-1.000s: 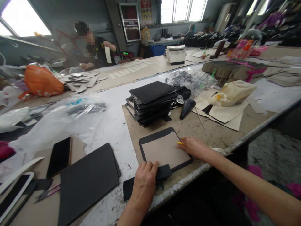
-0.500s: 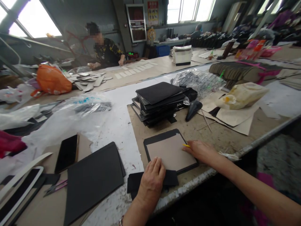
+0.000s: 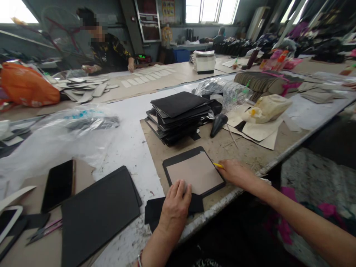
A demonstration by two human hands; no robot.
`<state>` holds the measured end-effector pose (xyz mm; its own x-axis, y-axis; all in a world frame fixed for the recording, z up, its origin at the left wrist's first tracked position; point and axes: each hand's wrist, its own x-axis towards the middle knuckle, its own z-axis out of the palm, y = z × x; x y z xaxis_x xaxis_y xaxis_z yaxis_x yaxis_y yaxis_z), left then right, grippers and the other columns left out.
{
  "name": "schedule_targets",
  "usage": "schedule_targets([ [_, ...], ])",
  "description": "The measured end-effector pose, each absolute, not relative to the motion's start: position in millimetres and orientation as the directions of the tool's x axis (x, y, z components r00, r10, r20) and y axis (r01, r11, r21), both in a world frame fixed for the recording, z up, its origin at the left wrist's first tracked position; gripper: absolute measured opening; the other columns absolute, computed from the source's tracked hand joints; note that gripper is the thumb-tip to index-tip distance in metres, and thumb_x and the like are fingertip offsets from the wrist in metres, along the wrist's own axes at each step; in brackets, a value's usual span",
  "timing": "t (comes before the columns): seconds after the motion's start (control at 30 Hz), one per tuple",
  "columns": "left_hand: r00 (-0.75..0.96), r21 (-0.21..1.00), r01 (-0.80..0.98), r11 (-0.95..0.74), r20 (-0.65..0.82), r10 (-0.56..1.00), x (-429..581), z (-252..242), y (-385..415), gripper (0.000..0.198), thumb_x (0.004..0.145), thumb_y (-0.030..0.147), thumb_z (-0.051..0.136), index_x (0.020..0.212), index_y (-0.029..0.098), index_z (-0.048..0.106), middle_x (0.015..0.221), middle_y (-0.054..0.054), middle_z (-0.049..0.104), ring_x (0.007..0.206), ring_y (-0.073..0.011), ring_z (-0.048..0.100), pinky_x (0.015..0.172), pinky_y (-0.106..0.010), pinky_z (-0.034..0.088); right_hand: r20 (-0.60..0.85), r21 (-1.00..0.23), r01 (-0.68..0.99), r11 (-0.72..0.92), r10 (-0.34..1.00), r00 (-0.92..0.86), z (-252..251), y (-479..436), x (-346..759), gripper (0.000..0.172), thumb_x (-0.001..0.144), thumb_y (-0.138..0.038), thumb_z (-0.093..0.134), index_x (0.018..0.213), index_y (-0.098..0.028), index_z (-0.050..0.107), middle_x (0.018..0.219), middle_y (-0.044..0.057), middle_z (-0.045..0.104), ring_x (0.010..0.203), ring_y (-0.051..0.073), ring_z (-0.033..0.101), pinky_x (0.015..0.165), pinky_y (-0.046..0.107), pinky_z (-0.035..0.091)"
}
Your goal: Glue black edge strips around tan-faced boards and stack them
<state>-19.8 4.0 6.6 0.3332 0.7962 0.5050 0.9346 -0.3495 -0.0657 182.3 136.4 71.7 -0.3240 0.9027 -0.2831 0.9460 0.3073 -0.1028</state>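
Note:
A black square panel (image 3: 178,157) with a beige sheet (image 3: 194,170) on top lies near the table's front edge. My left hand (image 3: 176,202) rests on the sheet's near left corner, palm down, fingers stretched out. Black strips of material (image 3: 152,209) lie under and beside that hand. My right hand (image 3: 233,172) is closed on a thin yellow stick (image 3: 217,165), whose tip is at the panel's right edge. Most of the stick is hidden in my fingers. Behind the panel stands an uneven stack of black panels (image 3: 180,105).
On the left lie a large black sheet (image 3: 100,215), a phone (image 3: 59,185) and thread snips (image 3: 46,231). Behind the stack are plastic wrap (image 3: 219,89) and a yellowish container (image 3: 267,107); a dark pointed object (image 3: 218,125) lies nearer. Across the table a person (image 3: 108,52) handles pale pieces.
The view has shifted, so most things sit further left. My right hand has moved slightly outward, taking the yellow stick's tip from over the beige sheet to the panel's right edge. My left hand stays put.

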Motion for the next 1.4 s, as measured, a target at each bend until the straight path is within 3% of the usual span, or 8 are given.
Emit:
schedule_targets([
  [0.2, 0.319, -0.057, 0.941, -0.335, 0.483, 0.815, -19, 5, 3, 0.033, 0.085, 0.008, 0.040, 0.113, 0.011, 0.057, 0.111, -0.017, 0.060, 0.107, -0.0281, 0.055, 0.088, -0.038, 0.050, -0.303, -0.237, 0.927, 0.291, 0.884, -0.355, 65, 144, 184, 0.027, 0.085, -0.028, 0.040, 0.073, -0.015, 0.060, 0.071, 0.009, 0.065, 0.069, 0.019, 0.060, 0.059, 0.026, 0.040],
  [0.47, 0.300, -0.052, 0.946, -0.319, 0.510, 0.806, -18, 5, 4, 0.033, 0.086, 0.009, 0.037, 0.111, 0.011, 0.058, 0.110, -0.016, 0.061, 0.105, -0.0281, 0.057, 0.087, -0.037, 0.050, -0.446, -0.807, 0.562, -0.181, 0.811, -0.379, 74, 147, 190, 0.041, 0.073, -0.058, 0.055, 0.064, -0.019, 0.052, 0.048, -0.004, 0.047, 0.041, 0.008, 0.037, 0.038, 0.021, 0.026],
  [0.63, 0.301, -0.048, 0.942, -0.331, 0.556, 0.775, -18, 3, 5, 0.035, 0.086, 0.008, 0.033, 0.108, 0.010, 0.060, 0.107, -0.018, 0.063, 0.102, -0.0291, 0.058, 0.083, -0.038, 0.052, -0.498, -0.835, 0.494, -0.242, 0.714, -0.492, 83, 146, 180, 0.038, 0.063, -0.051, 0.069, 0.073, -0.015, 0.064, 0.065, 0.002, 0.063, 0.054, 0.012, 0.052, 0.048, 0.021, 0.041],
  [0.9, 0.297, -0.051, 0.945, -0.324, 0.548, 0.782, -17, 0, 6, 0.034, 0.084, 0.005, 0.037, 0.109, 0.010, 0.059, 0.107, -0.017, 0.063, 0.102, -0.0289, 0.058, 0.084, -0.038, 0.052, -0.516, -0.800, 0.561, -0.214, 0.721, -0.462, 88, 148, 175, 0.033, 0.062, -0.046, 0.070, 0.064, -0.013, 0.066, 0.060, 0.005, 0.065, 0.052, 0.015, 0.054, 0.047, 0.023, 0.041],
  [1.07, 0.213, 0.231, 0.903, -0.363, 0.494, 0.843, -22, -1, 0, 0.047, 0.075, -0.004, 0.040, 0.117, 0.012, 0.055, 0.118, -0.017, 0.058, 0.114, -0.0277, 0.051, 0.092, -0.041, 0.047, -0.505, -0.843, 0.447, -0.299, 0.724, -0.469, 91, 140, 173, 0.034, 0.059, -0.044, 0.072, 0.071, -0.013, 0.066, 0.064, 0.004, 0.066, 0.055, 0.014, 0.058, 0.051, 0.022, 0.045],
  [1.17, -0.031, 0.624, 0.727, -0.287, 0.448, 0.894, -33, 6, -8, 0.060, 0.066, -0.007, 0.035, 0.117, 0.017, 0.055, 0.121, -0.011, 0.057, 0.115, -0.0215, 0.050, 0.097, -0.038, 0.043, -0.517, -0.854, 0.342, -0.392, 0.718, -0.466, 95, 132, 176, 0.038, 0.059, -0.042, 0.074, 0.079, -0.010, 0.067, 0.070, 0.006, 0.068, 0.058, 0.015, 0.060, 0.053, 0.022, 0.047],
  [1.27, -0.405, 0.926, 0.359, -0.119, 0.269, 0.874, -44, 17, -15, 0.043, 0.073, 0.003, 0.041, 0.110, 0.019, 0.059, 0.108, -0.008, 0.062, 0.104, -0.0206, 0.056, 0.095, -0.038, 0.044, -0.526, -0.850, 0.284, -0.443, 0.724, -0.447, 102, 123, 183, 0.036, 0.060, -0.039, 0.075, 0.081, -0.011, 0.068, 0.073, 0.008, 0.070, 0.059, 0.016, 0.062, 0.054, 0.022, 0.049],
  [1.4, -0.563, 0.931, -0.363, 0.019, -0.236, 0.792, -50, 35, -19, 0.035, 0.077, 0.039, 0.061, 0.103, 0.014, 0.060, 0.070, -0.002, 0.060, 0.062, -0.0146, 0.058, 0.062, -0.028, 0.051, -0.546, -0.838, 0.248, -0.486, 0.733, -0.406, 116, 110, 192, 0.031, 0.062, -0.035, 0.076, 0.080, -0.011, 0.069, 0.073, 0.008, 0.070, 0.059, 0.016, 0.063, 0.053, 0.021, 0.050],
])
